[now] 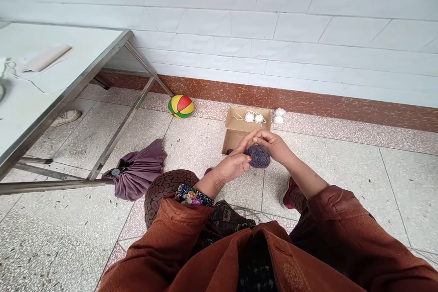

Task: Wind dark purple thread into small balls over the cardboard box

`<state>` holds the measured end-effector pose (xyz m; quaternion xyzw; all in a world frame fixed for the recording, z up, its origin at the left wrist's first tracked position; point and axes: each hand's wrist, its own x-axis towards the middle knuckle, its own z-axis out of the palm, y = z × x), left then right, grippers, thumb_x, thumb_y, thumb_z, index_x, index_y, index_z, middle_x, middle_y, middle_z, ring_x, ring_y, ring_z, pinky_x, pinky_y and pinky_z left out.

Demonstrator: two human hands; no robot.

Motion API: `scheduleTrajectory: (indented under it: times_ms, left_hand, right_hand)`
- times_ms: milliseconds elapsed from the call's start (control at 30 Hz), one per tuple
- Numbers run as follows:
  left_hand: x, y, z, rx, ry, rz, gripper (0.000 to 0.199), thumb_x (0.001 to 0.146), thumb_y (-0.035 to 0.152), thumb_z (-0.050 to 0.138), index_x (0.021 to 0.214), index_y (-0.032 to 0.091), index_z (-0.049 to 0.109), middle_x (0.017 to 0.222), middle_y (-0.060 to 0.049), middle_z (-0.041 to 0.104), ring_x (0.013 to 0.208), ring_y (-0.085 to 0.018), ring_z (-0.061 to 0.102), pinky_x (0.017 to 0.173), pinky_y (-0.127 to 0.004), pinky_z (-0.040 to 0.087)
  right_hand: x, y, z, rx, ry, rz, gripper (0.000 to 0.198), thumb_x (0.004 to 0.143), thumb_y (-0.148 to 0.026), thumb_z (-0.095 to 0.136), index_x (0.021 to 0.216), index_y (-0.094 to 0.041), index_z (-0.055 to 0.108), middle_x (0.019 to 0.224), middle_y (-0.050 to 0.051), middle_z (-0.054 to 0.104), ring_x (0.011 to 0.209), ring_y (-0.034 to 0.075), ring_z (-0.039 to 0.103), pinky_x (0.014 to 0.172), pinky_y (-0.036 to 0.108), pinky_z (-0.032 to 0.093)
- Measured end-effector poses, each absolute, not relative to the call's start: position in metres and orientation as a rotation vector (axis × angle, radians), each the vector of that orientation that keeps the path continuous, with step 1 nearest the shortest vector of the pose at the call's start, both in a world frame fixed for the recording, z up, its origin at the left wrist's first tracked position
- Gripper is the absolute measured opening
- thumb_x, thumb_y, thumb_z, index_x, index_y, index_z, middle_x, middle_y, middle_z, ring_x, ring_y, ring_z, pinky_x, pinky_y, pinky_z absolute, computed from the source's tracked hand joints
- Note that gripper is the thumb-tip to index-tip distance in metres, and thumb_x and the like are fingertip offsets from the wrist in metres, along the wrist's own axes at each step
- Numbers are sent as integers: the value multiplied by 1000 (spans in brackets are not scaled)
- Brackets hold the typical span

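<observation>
A dark purple-grey ball of yarn [259, 157] is in front of me, above the floor. My left hand [232, 166] grips it from the left, thumb against its side. Closed in a pinch at the ball's top edge is my right hand [273, 146]; any strand between those fingers is too small to make out. Just beyond my hands stands an open cardboard box [231, 123] with two white yarn balls [254, 117] in its far part. A dark piece [229, 151] shows in its near part, partly hidden by my left hand.
Two more white balls [278, 116] lie right of the box by the wall. A colourful ball [181, 106] rests on the floor to the left. A metal-framed table [92, 54] stands at left, with a purple cloth [140, 169] by its leg and a shoe [66, 117] underneath.
</observation>
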<state>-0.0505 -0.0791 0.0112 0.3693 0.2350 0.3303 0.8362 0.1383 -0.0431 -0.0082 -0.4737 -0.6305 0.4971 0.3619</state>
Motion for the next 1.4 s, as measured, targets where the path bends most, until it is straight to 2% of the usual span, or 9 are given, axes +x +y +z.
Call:
scheduleTrajectory:
  times_ms: [200,367,467,667,833,933,1067,1233,1400]
  left_hand:
    - [-48,-81,20,711,410,730,61,77,31,79,133,31,58,140,-11,57,127,-33,62,101,-50,53]
    - [-45,-81,14,664,528,835,55,75,29,86,123,27,57,141,-10,57,128,-30,61,108,-49,50]
    - [-45,-81,12,678,562,874,55,78,31,85,123,26,53,136,-10,60,121,-27,67,109,-50,48]
    - [-45,-78,10,786,651,857,57,83,48,78,125,24,46,133,-12,62,98,-25,76,83,-37,59]
    - [-43,-69,1,946,902,906,66,78,49,81,126,24,43,121,-9,65,72,-12,69,67,-29,57]
    - [-40,-64,-6,1069,1002,1012,68,71,49,86,120,23,48,120,-9,64,87,-18,68,77,-35,57]
    - [-35,-63,-11,1211,950,1069,63,71,52,85,115,21,51,117,-9,64,109,-23,62,98,-41,49]
    - [-30,-69,-11,1256,893,926,56,76,49,82,115,21,52,110,-6,62,102,-21,61,94,-38,48]
    - [-31,-71,-8,1226,818,820,52,76,46,83,112,20,54,105,-4,62,96,-19,61,87,-35,50]
  right_hand:
    - [137,-53,-23,-1267,-1574,1305,16,81,-37,67,84,-21,66,84,2,70,83,21,63,77,34,49]
    - [146,-53,-19,-1374,-1559,1230,20,87,-39,60,79,-22,64,72,0,65,69,17,57,67,29,47]
    - [148,-53,-21,-1442,-1579,1195,19,88,-37,57,79,-22,65,74,0,67,70,18,59,69,30,48]
    - [144,-59,-25,-1437,-1689,1188,19,88,-30,58,98,-22,72,94,4,76,87,23,68,79,35,52]
    - [152,-67,-7,-1348,-1813,1244,23,93,-38,56,88,-21,71,84,3,73,76,19,63,73,32,49]
    - [159,-72,8,-1205,-1841,1373,27,93,-46,62,87,-21,71,81,2,69,71,16,60,68,30,47]
    - [164,-71,20,-1123,-1758,1294,28,93,-50,64,90,-23,73,87,2,70,79,18,62,77,33,50]
    - [166,-63,20,-1131,-1778,997,25,94,-47,65,86,-26,74,82,3,67,80,20,60,78,36,49]
    - [168,-57,14,-1164,-1759,897,24,92,-46,69,80,-26,73,78,3,65,78,21,59,75,36,48]
